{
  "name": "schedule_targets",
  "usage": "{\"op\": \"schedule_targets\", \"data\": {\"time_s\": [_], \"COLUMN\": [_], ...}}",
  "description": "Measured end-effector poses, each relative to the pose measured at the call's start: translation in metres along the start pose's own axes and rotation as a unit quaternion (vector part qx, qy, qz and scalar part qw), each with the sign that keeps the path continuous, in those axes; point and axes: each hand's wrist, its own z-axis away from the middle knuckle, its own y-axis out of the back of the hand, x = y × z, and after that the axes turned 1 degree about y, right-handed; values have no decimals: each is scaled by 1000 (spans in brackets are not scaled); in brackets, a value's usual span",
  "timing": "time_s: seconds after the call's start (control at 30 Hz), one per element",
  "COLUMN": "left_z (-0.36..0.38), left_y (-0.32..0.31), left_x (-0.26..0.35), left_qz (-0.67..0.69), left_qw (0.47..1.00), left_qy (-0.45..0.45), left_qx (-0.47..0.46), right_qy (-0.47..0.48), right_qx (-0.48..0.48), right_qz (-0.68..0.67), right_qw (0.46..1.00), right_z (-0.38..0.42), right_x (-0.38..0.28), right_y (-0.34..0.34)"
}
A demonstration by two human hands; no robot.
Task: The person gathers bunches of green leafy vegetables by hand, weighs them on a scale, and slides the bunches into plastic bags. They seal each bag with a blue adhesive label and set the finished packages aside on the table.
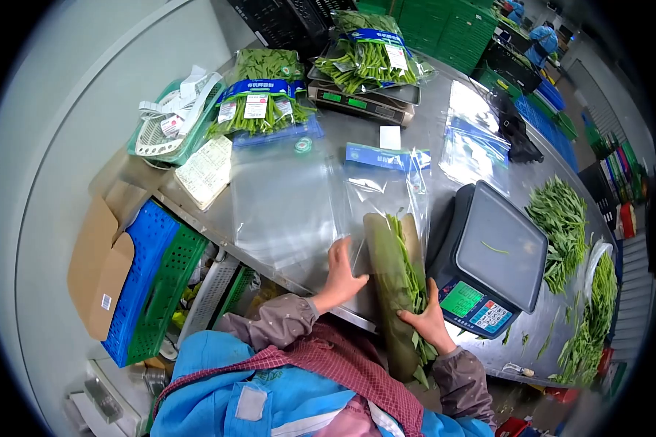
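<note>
Now I seem to be at the part where a bunch of long greens (418,280) goes into a clear bag (375,183). The greens lie in a curled brown sleeve (390,309), just between my two hands. The far end of the sleeve looks to be inside the bag, and the near end sticks out toward my belly.

My right hand (428,320) is closed on the side of the sleeve, with its thumb on top. My left hand (340,275) is by the other side, with its fingers apart and its thumb near the bag's edge. I can't tell if it pinches the bag.

I think the next move calls for a soft push away from me, with the bag's mouth held wide. The sleeve and stems must stay in line with the bag. If they tip, leaves could catch or the thin bag could tear.

Right beside my right hand is a scale (501,237) with one small green bit (494,247) on its top. Past it, to the right, lie loose greens (559,218). Beyond my left hand is a stack of flat bags (284,207), with filled bags (262,98) farther off.
</note>
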Motion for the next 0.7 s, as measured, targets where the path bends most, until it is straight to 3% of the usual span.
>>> {"op": "schedule_targets", "data": {"time_s": [0.03,0.07,0.1,0.13,0.2,0.23,0.27,0.33,0.4,0.47,0.53,0.6,0.7], "left_z": [-5,-8,-10,-12,-15,-3,0,-8,-11,-13,-8,0,30], "left_y": [-2,-6,-15,-12,-4,-15,-21,8,31,49,58,76,91], "left_x": [-4,-10,-24,-21,-16,-36,-61,-67,-63,-60,-61,-50,-49], "left_qz": [200,384,453,454,226,103,100,95,158,101,49,-33,-65], "left_qw": [963,856,797,797,873,954,945,961,973,979,977,967,941], "left_qy": [170,329,376,374,239,65,75,62,28,-44,-38,-76,-138], "left_qx": [-56,-108,-136,-137,-360,-273,-302,-254,-167,-170,-206,-241,-302], "right_qy": [-23,-45,-33,-57,-48,15,-19,-115,-227,-103,-174,-7,50], "right_qx": [-9,-19,-14,-13,8,51,8,-52,-114,-108,-130,-61,-40], "right_qz": [-2,-4,-28,-40,-117,-78,-177,-336,-521,-429,-369,-165,74], "right_qw": [1000,999,999,998,992,996,984,934,815,891,904,984,995], "right_z": [-8,-12,-22,-31,-50,-59,-65,-76,-69,-70,-65,-43,-3], "right_x": [-8,-12,3,-5,-4,2,4,26,15,40,35,38,4], "right_y": [-3,-4,-12,-16,-27,-32,-26,-16,-11,-36,-34,-39,-33]}}
